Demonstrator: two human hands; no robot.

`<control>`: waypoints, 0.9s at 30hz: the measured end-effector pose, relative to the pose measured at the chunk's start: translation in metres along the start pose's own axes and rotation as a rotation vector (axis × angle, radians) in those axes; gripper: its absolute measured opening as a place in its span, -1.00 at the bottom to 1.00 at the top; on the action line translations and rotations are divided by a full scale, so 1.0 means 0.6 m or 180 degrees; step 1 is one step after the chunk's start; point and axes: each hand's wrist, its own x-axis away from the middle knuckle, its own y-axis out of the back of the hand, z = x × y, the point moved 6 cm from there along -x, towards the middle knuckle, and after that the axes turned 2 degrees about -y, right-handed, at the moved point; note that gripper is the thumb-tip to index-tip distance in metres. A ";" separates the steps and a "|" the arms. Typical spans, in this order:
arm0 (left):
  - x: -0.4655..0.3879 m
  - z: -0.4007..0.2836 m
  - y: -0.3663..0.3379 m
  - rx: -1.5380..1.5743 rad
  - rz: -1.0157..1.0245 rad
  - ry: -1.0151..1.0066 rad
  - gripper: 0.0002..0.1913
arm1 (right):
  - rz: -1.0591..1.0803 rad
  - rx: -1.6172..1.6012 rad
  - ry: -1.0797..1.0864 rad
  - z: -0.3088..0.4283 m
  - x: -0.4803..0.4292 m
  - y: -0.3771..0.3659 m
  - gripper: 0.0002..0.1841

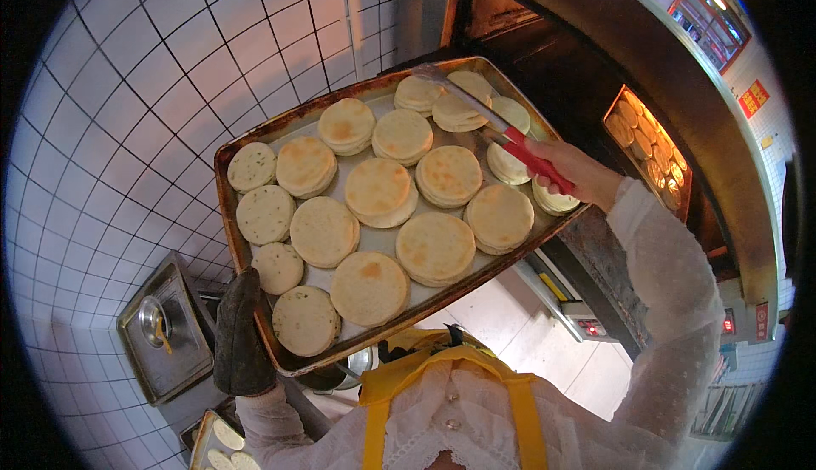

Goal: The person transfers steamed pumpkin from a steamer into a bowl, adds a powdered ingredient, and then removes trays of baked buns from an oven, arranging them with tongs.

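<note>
My left hand wears a dark oven mitt (239,336) and grips the near left edge of a metal baking tray (376,336). Round flatbreads (371,288) cover the tray, several of them stacked and lightly browned on top. Green-flecked flatbreads (266,215) lie along its left side. My right hand (577,167) is closed around the red handles of metal tongs (475,101), above the tray's right end. The tongs' tips reach the pale stacked flatbreads (468,103) at the far corner; whether they pinch one I cannot tell.
Beyond the tray's right end is the open oven (542,55), with a lit tray of flatbreads (650,145) inside. A white tiled wall (191,43) rises at left. Below it sit a metal tray with a small bowl (153,320) and another tray of flatbreads (226,438).
</note>
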 end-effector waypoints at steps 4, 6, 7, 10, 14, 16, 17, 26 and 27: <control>0.020 0.035 0.001 0.0412 -0.0083 0.0627 -0.61 | -0.0845 0.1548 0.1194 0.036 0.004 -0.001 -0.62; 0.028 0.053 0.006 0.0862 -0.0226 0.0866 -0.59 | -0.1577 0.3257 0.1616 0.057 0.027 -0.007 -0.54; 0.033 0.066 0.007 0.1264 -0.0337 0.1126 -0.58 | -0.1614 0.3774 0.1738 0.062 0.035 -0.018 -0.53; 0.043 0.105 0.005 0.3021 -0.0991 0.2098 -0.58 | -0.1948 0.5166 0.1257 0.068 0.038 -0.041 -0.49; 0.028 0.073 -0.005 0.2657 -0.0437 0.1430 -0.54 | -0.2084 0.4465 0.1884 0.076 0.087 -0.053 -0.50; 0.031 0.063 -0.014 0.2531 -0.0473 0.1524 -0.53 | -0.2144 0.3803 0.2463 0.077 0.156 -0.015 -0.54; 0.033 0.063 -0.019 0.2643 -0.0578 0.1668 -0.54 | -0.1952 0.3489 0.2444 0.071 0.188 0.013 -0.55; 0.027 0.078 -0.019 0.2205 -0.0345 0.1225 -0.51 | -0.0520 0.1244 -0.0219 -0.033 0.365 0.208 -0.50; 0.027 0.080 -0.018 0.2217 -0.0306 0.1179 -0.52 | -0.0444 0.1404 -0.0335 -0.034 0.362 0.210 -0.49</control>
